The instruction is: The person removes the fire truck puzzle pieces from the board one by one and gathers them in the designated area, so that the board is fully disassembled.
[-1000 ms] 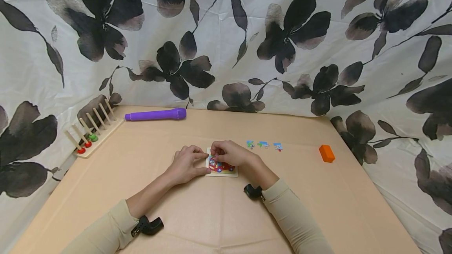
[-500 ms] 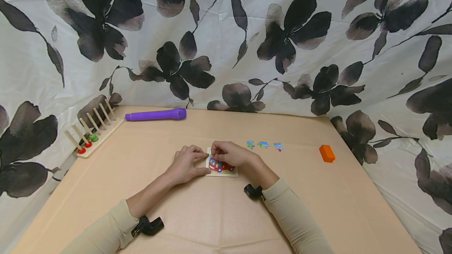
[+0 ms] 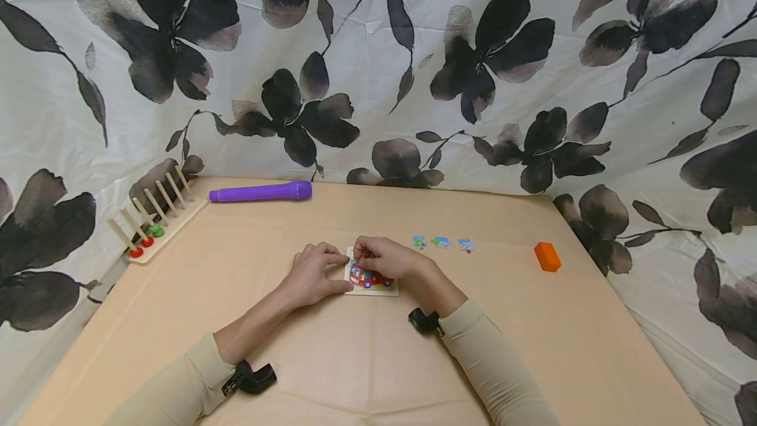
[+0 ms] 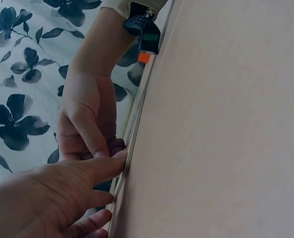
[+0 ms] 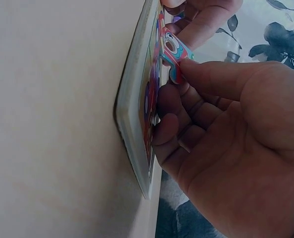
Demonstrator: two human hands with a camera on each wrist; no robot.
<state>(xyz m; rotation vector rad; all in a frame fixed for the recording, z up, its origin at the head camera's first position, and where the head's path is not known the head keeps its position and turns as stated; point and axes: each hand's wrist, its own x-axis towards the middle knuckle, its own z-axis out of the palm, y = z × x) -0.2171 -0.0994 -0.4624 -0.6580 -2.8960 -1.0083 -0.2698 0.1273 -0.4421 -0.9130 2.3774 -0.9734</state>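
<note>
A small puzzle board [image 3: 380, 292] with a red vehicle picture lies flat on the table, between the two hands in the head view. My left hand [image 3: 310, 275] rests at its left side, thumb and fingers extended and touching the edge. My right hand [image 3: 387, 258] is over the upper part of the board. In the right wrist view, its thumb and fingertips pinch a colourful puzzle piece [image 5: 175, 49], tilted up from the picture with one end down at the board. Several other puzzle pieces lie behind the right hand, among them a blue one [image 3: 465, 246].
A wooden peg stand [image 3: 171, 232] with red and green rings stands at the table's left edge. A purple stick [image 3: 260, 192] lies along the back. Toward the right edge sits an orange block [image 3: 547, 257]. Floral cloth [image 3: 378, 71] hangs behind the table [image 3: 331, 373].
Both hands stay at the board almost unmoved. The right hand keeps hold of the puzzle piece, and nothing else on the table has shifted.
</note>
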